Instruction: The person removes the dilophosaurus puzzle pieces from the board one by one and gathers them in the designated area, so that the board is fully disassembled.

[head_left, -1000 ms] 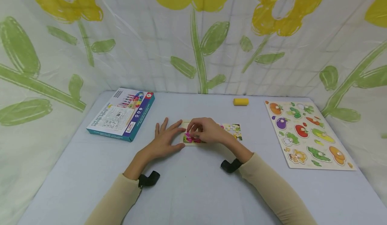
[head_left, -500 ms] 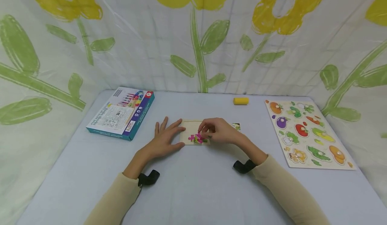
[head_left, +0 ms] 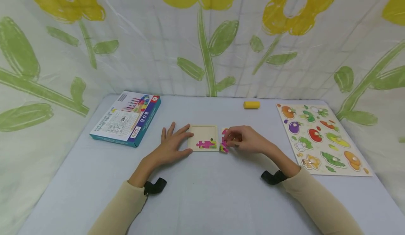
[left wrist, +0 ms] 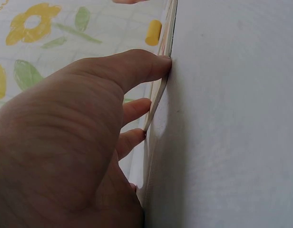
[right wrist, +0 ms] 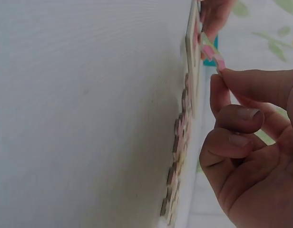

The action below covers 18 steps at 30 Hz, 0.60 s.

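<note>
My left hand (head_left: pixel 172 147) lies with fingers spread at the left side of a shallow wooden puzzle tray (head_left: pixel 202 126). In the left wrist view its thumb (left wrist: pixel 158 66) touches the tray's edge. Joined pink and green jigsaw pieces (head_left: pixel 206 144) sit in the tray's lower right part. Just right of the tray, my right hand (head_left: pixel 248 139) pinches a pink and green jigsaw piece (right wrist: pixel 213 53) between thumb and forefinger, raised off the table. Loose jigsaw pieces (right wrist: pixel 177 152) lie below that hand, mostly hidden by it in the head view.
A flat teal and white box (head_left: pixel 124 119) lies at the back left. A yellow cylinder (head_left: pixel 251 105) stands out near the table's back edge. On the right is a vegetable peg puzzle board (head_left: pixel 322 140). A flower-printed curtain (head_left: pixel 142 52) hangs behind the table.
My right hand has moved right, from over the tray to beside it, carrying a jigsaw piece away and uncovering the pieces in the tray. My left hand has stayed in place.
</note>
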Each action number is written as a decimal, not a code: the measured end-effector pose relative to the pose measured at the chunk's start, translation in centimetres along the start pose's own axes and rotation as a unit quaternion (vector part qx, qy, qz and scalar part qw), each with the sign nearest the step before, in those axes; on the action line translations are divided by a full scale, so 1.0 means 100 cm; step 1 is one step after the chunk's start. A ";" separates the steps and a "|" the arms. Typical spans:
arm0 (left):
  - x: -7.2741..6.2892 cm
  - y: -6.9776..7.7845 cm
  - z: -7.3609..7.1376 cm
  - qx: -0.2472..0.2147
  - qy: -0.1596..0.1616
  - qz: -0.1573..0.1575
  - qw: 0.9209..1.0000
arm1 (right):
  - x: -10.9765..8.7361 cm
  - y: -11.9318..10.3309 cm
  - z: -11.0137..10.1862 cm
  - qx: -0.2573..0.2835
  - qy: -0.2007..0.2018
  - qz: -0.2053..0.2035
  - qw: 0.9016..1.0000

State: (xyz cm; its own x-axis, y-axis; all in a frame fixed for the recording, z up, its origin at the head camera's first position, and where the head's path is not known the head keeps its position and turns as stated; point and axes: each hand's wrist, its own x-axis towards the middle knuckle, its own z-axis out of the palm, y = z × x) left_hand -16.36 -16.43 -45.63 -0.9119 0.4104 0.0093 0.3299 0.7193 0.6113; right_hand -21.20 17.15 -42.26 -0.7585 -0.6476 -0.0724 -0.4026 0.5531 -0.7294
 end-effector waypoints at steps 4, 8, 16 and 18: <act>0.000 0.001 -0.001 0.001 -0.002 -0.002 1.000 | -0.005 0.005 0.000 -0.007 -0.006 0.000 1.000; 0.000 0.001 -0.001 0.005 0.001 -0.002 1.000 | -0.009 0.007 0.003 -0.019 -0.002 -0.012 1.000; 0.000 0.002 -0.001 0.004 -0.001 -0.008 1.000 | -0.011 0.002 0.007 -0.070 0.013 -0.010 0.997; 0.000 0.002 -0.001 0.004 -0.002 -0.010 1.000 | -0.010 0.002 0.008 -0.079 0.015 -0.009 0.997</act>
State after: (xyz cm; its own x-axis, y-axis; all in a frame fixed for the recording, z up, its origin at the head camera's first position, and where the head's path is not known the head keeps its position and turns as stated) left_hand -16.31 -16.35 -45.47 -0.9174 0.3980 -0.0058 0.3137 0.7318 0.6050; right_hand -20.09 17.53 -42.82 -0.7647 -0.6433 -0.0380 -0.4900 0.6187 -0.6141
